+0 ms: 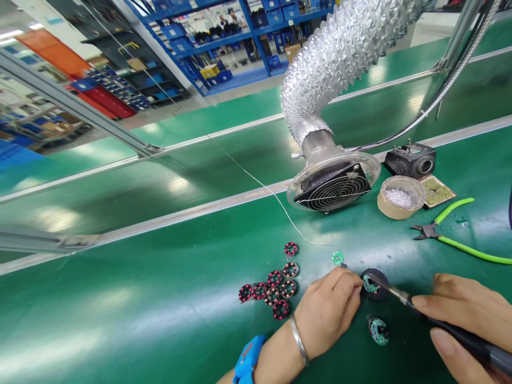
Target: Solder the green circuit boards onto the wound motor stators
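Observation:
My right hand (468, 314) grips a soldering iron (460, 333) by its black handle. Its metal tip reaches onto a small round green circuit board (371, 284), which sits in a round black holder (381, 294). At the left edge of that board, my left hand (330, 306) is closed in a pinch; what the fingers hold is hidden. A second round board with a black part on it (378, 330) lies just below the holder. Beyond my left fingers rests a small bare green board (337, 258). A thin solder wire (276, 194) trails across the bench toward it.
Several wound coil rings (274, 278) lie left of my left hand. A fume extractor (334, 189) hangs ahead on a silver duct. At right are green-handled cutters (430, 230), a tub of metal bits (401, 197), a sponge tray (437, 190) and a black iron stand (410, 159).

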A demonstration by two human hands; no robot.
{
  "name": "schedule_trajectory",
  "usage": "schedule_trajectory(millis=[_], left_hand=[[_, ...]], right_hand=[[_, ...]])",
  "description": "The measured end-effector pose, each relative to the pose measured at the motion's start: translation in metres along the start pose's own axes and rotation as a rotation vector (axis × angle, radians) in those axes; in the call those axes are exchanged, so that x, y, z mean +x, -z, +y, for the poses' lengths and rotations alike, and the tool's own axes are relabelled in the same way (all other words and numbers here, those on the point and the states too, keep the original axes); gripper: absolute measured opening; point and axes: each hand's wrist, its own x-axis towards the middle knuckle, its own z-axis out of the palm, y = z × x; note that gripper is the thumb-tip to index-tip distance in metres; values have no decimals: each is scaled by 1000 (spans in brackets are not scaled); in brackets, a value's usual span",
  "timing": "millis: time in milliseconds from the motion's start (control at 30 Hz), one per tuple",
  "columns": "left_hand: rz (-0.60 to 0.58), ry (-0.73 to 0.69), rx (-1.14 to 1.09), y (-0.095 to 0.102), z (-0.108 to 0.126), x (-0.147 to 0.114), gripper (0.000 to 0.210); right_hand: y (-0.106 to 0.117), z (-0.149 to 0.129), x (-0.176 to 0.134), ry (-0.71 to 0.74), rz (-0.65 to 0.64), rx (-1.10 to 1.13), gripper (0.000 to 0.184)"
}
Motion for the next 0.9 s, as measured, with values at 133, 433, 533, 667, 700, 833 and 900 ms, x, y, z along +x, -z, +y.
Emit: schedule_trajectory(millis=[133,433,533,667,700,833,900], left_hand=[[-4,-14,3,0,0,-1,11],[-2,6,-21,-2,0,-1,11],[-3,20,-18,-2,0,-1,11],[-3,10,-37,0,0,-1,12],[-12,-6,-48,1,0,0,12],[-90,-87,-33,6,-4,3,16],[-126,-110,-5,8,-5,4,19]], right_hand=[[3,3,2,16,3,-1,32],[-15,14,20,6,-145,147,35],[-22,21,27,58,-309,158,31],[-26,30,28,70,-447,178,34],[-27,32,27,66,-453,186,34],[-29,37,22,65,-450,211,37],[-30,38,21,71,-451,203,38]])
